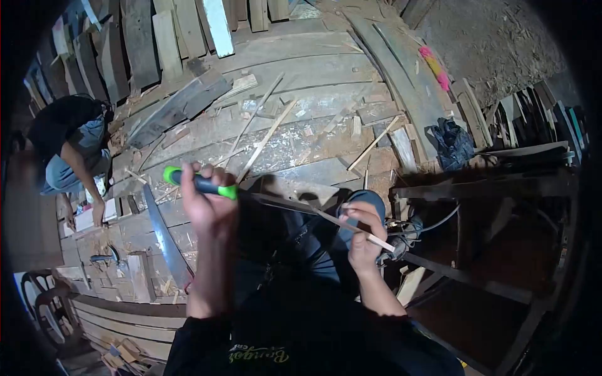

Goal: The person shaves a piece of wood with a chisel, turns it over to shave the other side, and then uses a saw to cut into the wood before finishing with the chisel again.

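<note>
My left hand point(212, 199) is closed around the green-and-black handle point(204, 183) of a hand tool. From the handle a long, narrow metal blade point(279, 202) reaches right across my lap; its exact kind I cannot tell. My right hand point(365, 235) pinches a thin wooden strip point(380, 242) between thumb and fingers. The strip slants up and left, its far end overlapping the tip of the blade in this view. Below both hands are my dark-clothed legs, with one knee point(367, 200) just behind the right hand.
A co-worker point(75, 147) crouches at the left, hands over a pale board. A long saw-like blade point(164, 235) lies on the planks beside my left forearm. Wood offcuts and thin strips point(266, 141) litter the floor ahead. A black plastic bag point(453, 144) and dark frame point(489, 188) are right.
</note>
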`<act>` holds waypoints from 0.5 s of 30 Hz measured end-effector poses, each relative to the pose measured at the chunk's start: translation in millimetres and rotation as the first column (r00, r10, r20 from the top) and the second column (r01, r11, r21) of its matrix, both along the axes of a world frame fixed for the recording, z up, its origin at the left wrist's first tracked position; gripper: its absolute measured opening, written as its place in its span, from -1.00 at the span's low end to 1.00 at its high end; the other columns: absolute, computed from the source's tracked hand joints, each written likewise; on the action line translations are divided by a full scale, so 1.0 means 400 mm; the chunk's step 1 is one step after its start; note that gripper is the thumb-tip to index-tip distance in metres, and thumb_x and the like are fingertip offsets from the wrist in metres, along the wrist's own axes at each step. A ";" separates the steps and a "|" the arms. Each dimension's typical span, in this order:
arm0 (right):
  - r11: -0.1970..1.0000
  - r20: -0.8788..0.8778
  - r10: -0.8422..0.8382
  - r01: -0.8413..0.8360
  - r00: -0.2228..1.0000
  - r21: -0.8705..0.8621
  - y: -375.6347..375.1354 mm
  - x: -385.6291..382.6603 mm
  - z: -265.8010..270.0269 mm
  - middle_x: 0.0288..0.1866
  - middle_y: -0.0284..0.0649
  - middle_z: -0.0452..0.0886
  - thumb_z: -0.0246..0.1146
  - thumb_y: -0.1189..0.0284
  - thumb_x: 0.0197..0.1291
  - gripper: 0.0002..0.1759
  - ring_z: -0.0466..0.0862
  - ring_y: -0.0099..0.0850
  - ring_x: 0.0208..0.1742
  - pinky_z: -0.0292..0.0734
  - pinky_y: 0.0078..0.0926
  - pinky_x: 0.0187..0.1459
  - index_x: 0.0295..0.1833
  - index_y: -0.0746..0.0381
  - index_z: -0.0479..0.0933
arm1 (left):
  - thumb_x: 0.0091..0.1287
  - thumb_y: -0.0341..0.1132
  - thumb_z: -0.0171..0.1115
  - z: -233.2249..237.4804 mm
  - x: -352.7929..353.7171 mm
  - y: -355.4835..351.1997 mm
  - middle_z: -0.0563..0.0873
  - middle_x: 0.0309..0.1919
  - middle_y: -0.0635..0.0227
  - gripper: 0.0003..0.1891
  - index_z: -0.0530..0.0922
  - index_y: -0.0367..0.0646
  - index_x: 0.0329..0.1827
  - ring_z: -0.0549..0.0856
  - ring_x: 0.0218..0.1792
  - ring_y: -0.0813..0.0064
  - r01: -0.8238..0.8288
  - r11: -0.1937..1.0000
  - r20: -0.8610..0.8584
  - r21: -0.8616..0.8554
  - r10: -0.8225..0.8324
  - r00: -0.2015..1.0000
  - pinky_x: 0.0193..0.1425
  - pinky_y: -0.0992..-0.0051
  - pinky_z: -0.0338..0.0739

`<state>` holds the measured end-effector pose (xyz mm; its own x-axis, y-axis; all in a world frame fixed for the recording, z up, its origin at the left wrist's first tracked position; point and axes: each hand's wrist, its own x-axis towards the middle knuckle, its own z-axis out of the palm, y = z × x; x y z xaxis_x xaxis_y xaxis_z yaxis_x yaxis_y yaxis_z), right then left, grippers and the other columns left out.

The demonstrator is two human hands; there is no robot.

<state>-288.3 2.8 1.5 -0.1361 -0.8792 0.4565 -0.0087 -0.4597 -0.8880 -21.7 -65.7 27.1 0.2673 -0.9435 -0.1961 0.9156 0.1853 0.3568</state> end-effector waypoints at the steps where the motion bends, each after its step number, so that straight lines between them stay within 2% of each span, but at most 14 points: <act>1: 1.000 -0.013 -0.001 0.001 1.000 0.006 0.002 -0.013 0.008 -0.03 0.01 0.62 0.28 0.10 0.34 -0.51 0.63 -0.25 -0.02 0.51 -0.29 0.04 0.03 0.35 0.53 | 0.50 -0.17 0.12 0.016 0.024 0.013 0.47 -0.47 0.43 -0.81 0.44 -0.06 -0.20 0.43 -0.46 0.50 -0.048 0.999 0.038 -0.008 0.048 0.998 -0.29 0.43 0.39; 3: 0.999 0.013 0.012 -0.013 1.000 0.042 0.012 -0.037 0.031 -0.02 0.10 0.63 0.20 0.12 0.40 -0.54 0.64 -0.16 -0.01 0.52 -0.27 0.08 -0.12 0.39 0.56 | 0.51 -0.15 0.09 0.045 0.037 0.045 0.45 -0.39 0.45 -0.80 0.42 -0.08 -0.16 0.42 -0.33 0.50 -0.024 0.996 0.159 -0.080 0.037 0.987 -0.14 0.40 0.37; 4: 0.998 0.068 0.014 -0.018 0.998 0.061 0.019 -0.044 0.040 -0.10 0.06 0.63 0.18 0.13 0.40 -0.54 0.65 -0.18 -0.08 0.53 -0.24 0.01 -0.20 0.40 0.56 | 0.51 -0.14 0.09 0.063 0.026 0.058 0.45 -0.37 0.44 -0.79 0.41 -0.08 -0.15 0.43 -0.29 0.47 -0.017 0.994 0.212 -0.106 0.039 0.976 -0.08 0.38 0.37; 5: 0.994 0.128 0.093 -0.099 0.987 0.037 0.016 -0.048 0.056 -0.22 0.00 0.60 0.18 0.13 0.40 -0.53 0.62 -0.22 -0.19 0.52 -0.26 -0.08 -0.31 0.38 0.52 | 0.51 -0.13 0.07 0.073 0.012 0.074 0.45 -0.33 0.40 -0.79 0.39 -0.06 -0.14 0.43 -0.23 0.43 0.006 0.995 0.264 -0.104 0.022 0.964 0.04 0.34 0.36; 6: 0.984 0.185 0.172 -0.177 0.967 0.010 0.012 -0.053 0.066 -0.34 -0.07 0.57 0.17 0.14 0.40 -0.51 0.58 -0.27 -0.31 0.50 -0.28 -0.18 -0.42 0.36 0.47 | 0.51 -0.13 0.07 0.066 -0.003 0.081 0.45 -0.33 0.40 -0.79 0.39 -0.06 -0.14 0.43 -0.23 0.43 0.007 0.995 0.260 -0.096 0.019 0.966 0.04 0.34 0.36; 7: 0.984 0.182 0.168 -0.175 0.969 0.021 0.015 -0.061 0.062 -0.34 -0.07 0.57 0.17 0.14 0.40 -0.51 0.58 -0.27 -0.31 0.50 -0.28 -0.18 -0.42 0.36 0.47 | 0.52 -0.12 0.07 0.058 -0.018 0.088 0.46 -0.32 0.39 -0.79 0.37 -0.06 -0.15 0.45 -0.21 0.41 0.057 0.993 0.357 -0.108 -0.015 0.934 0.06 0.30 0.38; 8: 0.964 0.199 0.249 -0.262 0.948 0.040 0.021 -0.067 0.061 -0.44 -0.13 0.49 0.16 0.13 0.41 -0.48 0.50 -0.30 -0.40 0.43 -0.30 -0.27 -0.49 0.33 0.39 | 0.52 -0.11 0.06 0.050 -0.031 0.097 0.47 -0.30 0.37 -0.78 0.36 -0.06 -0.15 0.48 -0.19 0.39 0.111 0.987 0.451 -0.112 -0.049 0.891 0.09 0.27 0.39; 9: 0.937 0.219 0.326 -0.346 0.919 0.057 0.027 -0.067 0.064 -0.54 -0.20 0.41 0.15 0.13 0.41 -0.44 0.42 -0.34 -0.50 0.35 -0.32 -0.35 -0.56 0.31 0.31 | 0.48 -0.15 0.16 0.030 -0.042 0.105 0.54 -0.23 0.24 -0.75 0.37 -0.13 -0.18 0.60 -0.17 0.31 0.082 0.991 0.570 -0.109 -0.005 0.822 0.04 0.26 0.53; 10: 0.957 0.169 0.284 -0.290 0.944 0.011 0.030 -0.047 0.065 -0.62 -0.26 0.30 0.14 0.15 0.42 -0.42 0.32 -0.35 -0.58 0.26 -0.32 -0.43 -0.59 0.28 0.22 | 0.48 -0.15 0.16 0.017 -0.056 0.113 0.54 -0.23 0.24 -0.75 0.37 -0.13 -0.18 0.60 -0.17 0.31 0.085 0.991 0.570 -0.102 -0.012 0.821 0.04 0.26 0.53; 12: 0.968 0.162 0.246 -0.250 0.956 0.004 0.065 -0.012 0.061 -0.68 -0.33 0.26 0.22 0.09 0.37 -0.40 0.27 -0.41 -0.65 0.25 -0.33 -0.42 -0.62 0.20 0.22 | 0.50 -0.17 0.15 -0.007 -0.083 0.131 0.56 -0.30 0.21 -0.75 0.36 -0.14 -0.17 0.65 -0.22 0.28 0.082 0.977 0.624 -0.198 0.061 0.779 -0.13 0.34 0.60; 13: 0.948 0.109 0.316 -0.310 0.943 -0.069 0.078 -0.020 0.049 -0.63 -0.24 0.35 0.17 0.23 0.40 -0.48 0.35 -0.32 -0.60 0.32 -0.25 -0.42 -0.57 0.29 0.28 | 0.51 -0.20 0.13 -0.027 -0.089 0.131 0.54 -0.40 0.24 -0.77 0.35 -0.16 -0.15 0.60 -0.35 0.37 0.085 0.973 0.675 -0.215 0.086 0.733 -0.30 0.45 0.53; 15: 0.957 0.093 0.279 -0.268 0.956 -0.111 0.123 -0.007 0.021 -0.60 -0.21 0.40 0.19 0.26 0.39 -0.52 0.40 -0.30 -0.59 0.35 -0.23 -0.42 -0.55 0.29 0.32 | 0.50 -0.21 0.14 -0.031 -0.114 0.135 0.54 -0.42 0.26 -0.77 0.35 -0.17 -0.14 0.56 -0.38 0.41 0.055 0.988 0.637 -0.144 0.051 0.769 -0.33 0.46 0.48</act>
